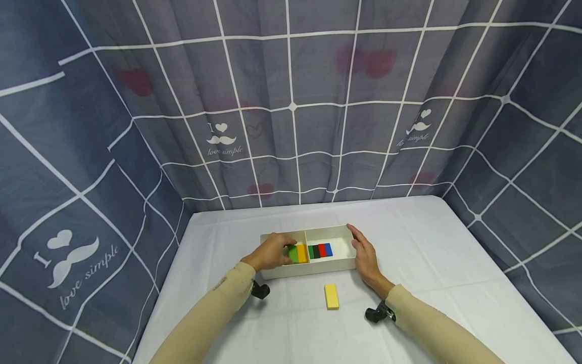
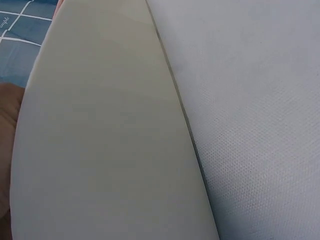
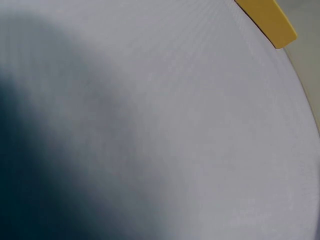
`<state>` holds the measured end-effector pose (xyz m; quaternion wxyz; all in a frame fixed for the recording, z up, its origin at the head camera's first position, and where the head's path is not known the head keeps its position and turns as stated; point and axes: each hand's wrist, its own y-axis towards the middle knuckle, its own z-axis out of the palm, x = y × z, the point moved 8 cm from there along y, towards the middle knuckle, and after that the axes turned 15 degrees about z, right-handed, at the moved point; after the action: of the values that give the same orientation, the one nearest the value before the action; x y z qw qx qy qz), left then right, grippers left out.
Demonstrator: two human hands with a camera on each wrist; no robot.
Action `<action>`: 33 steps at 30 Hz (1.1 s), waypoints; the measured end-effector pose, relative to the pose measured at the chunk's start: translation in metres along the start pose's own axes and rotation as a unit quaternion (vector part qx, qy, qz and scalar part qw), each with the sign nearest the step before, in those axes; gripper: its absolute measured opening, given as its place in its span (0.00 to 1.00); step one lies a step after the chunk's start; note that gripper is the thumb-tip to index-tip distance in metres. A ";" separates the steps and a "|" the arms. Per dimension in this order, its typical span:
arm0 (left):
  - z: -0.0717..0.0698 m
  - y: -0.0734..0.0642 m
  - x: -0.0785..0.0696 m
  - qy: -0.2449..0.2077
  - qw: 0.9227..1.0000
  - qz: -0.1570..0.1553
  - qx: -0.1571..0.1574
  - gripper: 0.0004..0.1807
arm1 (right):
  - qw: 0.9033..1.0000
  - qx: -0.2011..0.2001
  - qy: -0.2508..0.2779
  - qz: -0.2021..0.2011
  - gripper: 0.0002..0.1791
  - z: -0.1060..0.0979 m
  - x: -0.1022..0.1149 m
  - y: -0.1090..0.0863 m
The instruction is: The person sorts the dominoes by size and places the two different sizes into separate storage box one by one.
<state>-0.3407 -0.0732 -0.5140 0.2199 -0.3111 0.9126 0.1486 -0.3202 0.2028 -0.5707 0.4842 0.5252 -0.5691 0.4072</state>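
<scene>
A white two-compartment box (image 1: 291, 272) sits on the table. My left hand (image 1: 272, 252) reaches over its front wall into the left compartment and pinches a green block (image 1: 293, 254) beside a yellow-orange block (image 1: 302, 254). In the right compartment, green, black, red (image 1: 322, 250) and blue blocks stand in a row against the divider. My right hand (image 1: 367, 260) grips the box's right end, thumb over the rim. A yellow block (image 1: 331, 297) lies in front of the box. The left wrist view shows mostly box wall (image 2: 110, 125), with the hand at its left edge.
A white cloth covers the table (image 1: 291, 323). Dark checked curtains (image 1: 318, 126) hang behind it and along both sides. Black wrist cameras (image 1: 260, 290) sit below each hand. The right wrist view shows the yellow block (image 3: 270, 22) near the box wall.
</scene>
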 end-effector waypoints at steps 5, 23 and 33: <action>0.001 0.001 0.003 -0.002 1.000 0.001 0.001 0.32 | 1.000 0.001 0.003 0.003 0.29 0.000 0.001 0.001; 0.003 0.004 0.003 0.018 1.000 0.003 0.013 0.34 | 1.000 0.006 -0.002 0.003 0.29 0.001 0.000 0.001; -0.002 -0.001 0.000 0.001 1.000 -0.018 0.000 0.34 | 1.000 0.005 -0.004 0.009 0.29 0.001 0.001 -0.001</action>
<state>-0.3403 -0.0744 -0.5124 0.2213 -0.3275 0.9072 0.1443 -0.3189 0.2015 -0.5705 0.4754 0.5240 -0.5740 0.4122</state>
